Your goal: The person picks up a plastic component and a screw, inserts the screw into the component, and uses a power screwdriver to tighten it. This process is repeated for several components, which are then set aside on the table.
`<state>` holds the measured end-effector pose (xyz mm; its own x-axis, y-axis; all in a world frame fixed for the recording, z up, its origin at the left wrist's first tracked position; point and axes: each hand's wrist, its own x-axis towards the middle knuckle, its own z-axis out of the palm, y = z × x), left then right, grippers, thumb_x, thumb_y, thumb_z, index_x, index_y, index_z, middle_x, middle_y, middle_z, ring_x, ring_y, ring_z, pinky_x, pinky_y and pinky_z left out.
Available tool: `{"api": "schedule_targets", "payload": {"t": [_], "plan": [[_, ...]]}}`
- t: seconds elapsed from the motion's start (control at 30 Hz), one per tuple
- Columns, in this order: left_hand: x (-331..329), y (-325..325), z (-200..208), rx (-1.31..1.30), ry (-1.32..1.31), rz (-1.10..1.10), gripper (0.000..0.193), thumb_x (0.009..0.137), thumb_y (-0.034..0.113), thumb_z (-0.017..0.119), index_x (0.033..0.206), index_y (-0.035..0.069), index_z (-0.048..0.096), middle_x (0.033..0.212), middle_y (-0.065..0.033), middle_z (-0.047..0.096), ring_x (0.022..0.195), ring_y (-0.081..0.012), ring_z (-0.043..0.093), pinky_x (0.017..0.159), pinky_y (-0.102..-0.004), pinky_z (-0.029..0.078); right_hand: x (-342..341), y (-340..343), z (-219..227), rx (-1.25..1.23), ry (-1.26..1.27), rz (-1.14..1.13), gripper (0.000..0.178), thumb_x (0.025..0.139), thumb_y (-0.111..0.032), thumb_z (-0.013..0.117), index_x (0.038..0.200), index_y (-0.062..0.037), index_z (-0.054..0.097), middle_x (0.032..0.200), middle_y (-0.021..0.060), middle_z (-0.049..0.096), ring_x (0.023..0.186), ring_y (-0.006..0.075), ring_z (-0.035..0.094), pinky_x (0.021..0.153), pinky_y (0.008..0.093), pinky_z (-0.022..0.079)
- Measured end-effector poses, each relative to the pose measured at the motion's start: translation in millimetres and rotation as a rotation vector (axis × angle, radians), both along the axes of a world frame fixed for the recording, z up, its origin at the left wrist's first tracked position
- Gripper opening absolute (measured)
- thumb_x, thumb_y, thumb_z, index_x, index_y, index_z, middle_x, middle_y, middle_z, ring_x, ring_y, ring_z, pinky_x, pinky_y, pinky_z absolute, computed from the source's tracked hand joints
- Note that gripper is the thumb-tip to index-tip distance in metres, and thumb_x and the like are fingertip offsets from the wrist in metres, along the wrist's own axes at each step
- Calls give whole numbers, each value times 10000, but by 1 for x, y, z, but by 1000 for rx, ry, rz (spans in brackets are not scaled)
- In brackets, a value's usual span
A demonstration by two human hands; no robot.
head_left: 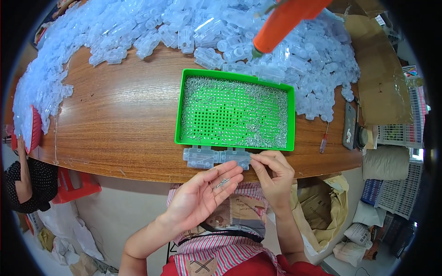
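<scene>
A red stool [79, 194] stands left, a tan sack [339, 204] right.

The head view comes from the left one of two fisheye cameras worn side by side on the person's head. It faces steeply down and a little forward over the tabletop [115, 129], upright and unmirrored, from the striped apron [230, 248] below to the heaped clear plastic housings [285, 60] above. It is near enough that the hands [194, 193] and green perforated tray [235, 146] sit large around the middle, yet wide enough to include floor [124, 207] and bend the tabletop's near edge.
</scene>
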<state>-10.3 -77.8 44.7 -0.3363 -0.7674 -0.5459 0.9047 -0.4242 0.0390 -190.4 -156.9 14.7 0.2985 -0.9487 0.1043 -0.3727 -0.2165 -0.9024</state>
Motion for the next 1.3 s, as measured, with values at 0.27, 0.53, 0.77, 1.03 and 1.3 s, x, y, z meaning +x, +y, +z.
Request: {"api": "schedule_targets", "payload": {"t": [0.27, 0.53, 0.77, 1.03, 1.3], "plan": [[-3, -3, 1, 67, 17, 49, 477, 957, 161, 386, 1363, -79, 313, 1389, -214, 396, 1266, -285, 438, 1074, -354, 379, -4, -1, 5, 79, 48, 44, 154, 785, 63, 665, 933, 32, 695, 863, 88, 628, 783, 130, 595, 681, 226, 469], [-5, -4, 4, 53, -5, 38, 486, 972, 195, 358, 1377, -67, 301, 1407, -202, 383, 1290, -279, 412, 1093, -363, 350, -3, 3, 22, 25, 115, -10, 170, 791, 18, 665, 958, 6, 694, 870, 87, 629, 760, 159, 607, 660, 251, 478], [-11, -10, 6, -81, 86, 15, 527, 997, 295, 317, 1405, -37, 273, 1452, -167, 333, 1304, -215, 390, 1104, -343, 310, 5, 14, 48, -272, 266, 176, 176, 733, -58, 702, 906, -88, 687, 903, 49, 599, 797, 209, 529, 677, 303, 420], [-16, -13, 10, -55, -51, 60, 525, 971, 303, 396, 1354, -55, 368, 1377, -158, 449, 1190, -237, 505, 1017, -384, 399, 4, 16, 53, -375, 271, 232, 272, 640, -113, 667, 906, -59, 655, 946, 31, 575, 847, 215, 537, 709, 330, 427], [8, -13, -15, -159, -49, 120, 410, 1004, 247, 326, 1283, -39, 418, 1334, -208, 472, 1229, -314, 483, 983, -508, 442, 23, 17, 32, -499, 130, 70, 143, 710, -116, 574, 825, -33, 556, 943, 59, 525, 846, 219, 503, 750, 336, 422]]}}
